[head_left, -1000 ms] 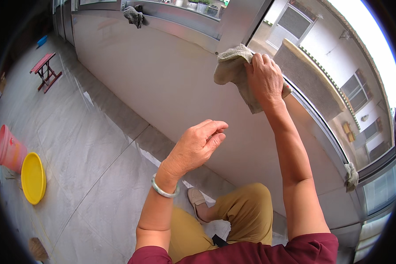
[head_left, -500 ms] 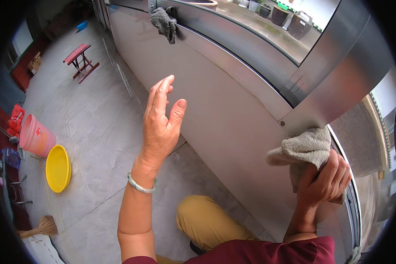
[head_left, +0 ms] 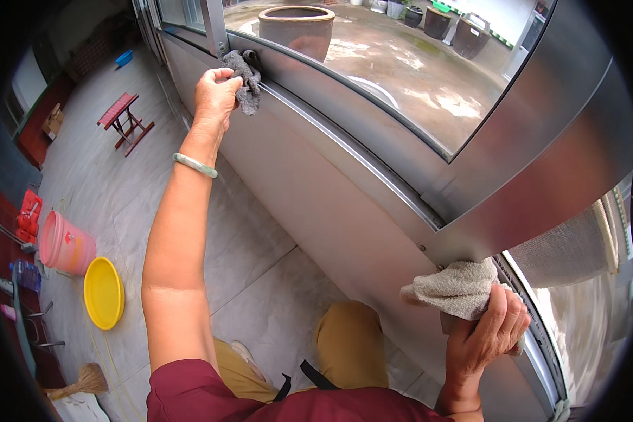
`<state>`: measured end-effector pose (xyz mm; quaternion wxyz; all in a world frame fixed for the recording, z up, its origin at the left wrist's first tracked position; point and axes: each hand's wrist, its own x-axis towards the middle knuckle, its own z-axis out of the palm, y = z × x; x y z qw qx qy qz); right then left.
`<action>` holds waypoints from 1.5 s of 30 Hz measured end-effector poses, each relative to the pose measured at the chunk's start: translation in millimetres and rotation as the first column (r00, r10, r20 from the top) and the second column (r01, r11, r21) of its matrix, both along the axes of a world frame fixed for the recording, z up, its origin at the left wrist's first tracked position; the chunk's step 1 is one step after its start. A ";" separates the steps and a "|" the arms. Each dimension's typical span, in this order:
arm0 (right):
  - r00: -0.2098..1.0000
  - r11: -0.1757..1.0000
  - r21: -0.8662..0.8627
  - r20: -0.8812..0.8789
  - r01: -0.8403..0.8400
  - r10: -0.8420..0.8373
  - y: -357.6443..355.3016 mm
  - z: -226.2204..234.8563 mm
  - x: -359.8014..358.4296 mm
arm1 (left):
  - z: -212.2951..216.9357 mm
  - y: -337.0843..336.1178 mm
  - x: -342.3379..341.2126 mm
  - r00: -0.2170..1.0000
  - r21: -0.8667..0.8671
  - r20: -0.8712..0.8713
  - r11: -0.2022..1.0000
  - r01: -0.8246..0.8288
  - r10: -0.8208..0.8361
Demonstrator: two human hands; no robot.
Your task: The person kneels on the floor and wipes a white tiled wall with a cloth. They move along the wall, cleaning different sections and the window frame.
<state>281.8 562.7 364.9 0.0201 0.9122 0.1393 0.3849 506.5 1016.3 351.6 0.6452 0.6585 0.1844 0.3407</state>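
Observation:
My left hand (head_left: 216, 96), a pale green bangle (head_left: 195, 165) on its wrist, reaches far forward. Its thumb and fingers pinch the edge of a crumpled dark grey rag (head_left: 247, 88) that hangs over the metal window ledge (head_left: 344, 148). Lower right, my right hand (head_left: 491, 330) is closed round a bunched beige cloth (head_left: 457, 290) beside the end of the frame. Part of that cloth is hidden behind the fingers. Above the ledge stands the window frame (head_left: 527, 155), with white panelling (head_left: 309, 190) below it.
On the tiled floor to the left are a red folding stool (head_left: 125, 119), a pink bucket (head_left: 67, 244), a yellow basin (head_left: 104, 293) and a straw broom (head_left: 88, 380). A blue basin (head_left: 124, 58) lies farther off. Through the glass, a large pot (head_left: 295, 34) shows outside.
My left hand has gone from open in mid-air, forward and left, to grip the dark grey rag. The right hand still holds the beige cloth. The view has shifted.

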 end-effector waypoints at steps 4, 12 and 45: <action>1.000 0.999 0.050 0.019 0.018 -0.019 3.2 0.3 0.4 | 54.8 36.0 24.7 0.947 -0.186 0.162 0.934 0.304 -0.276; 0.993 0.999 0.050 0.118 0.016 -0.021 8.5 -0.7 2.3 | 68.8 47.3 26.1 0.851 0.404 -0.361 0.759 0.511 -0.380; 0.911 0.858 0.338 -0.002 -0.387 0.412 145.2 21.1 22.3 | -74.5 -186.4 -235.7 0.478 -0.093 0.506 0.506 0.858 -0.718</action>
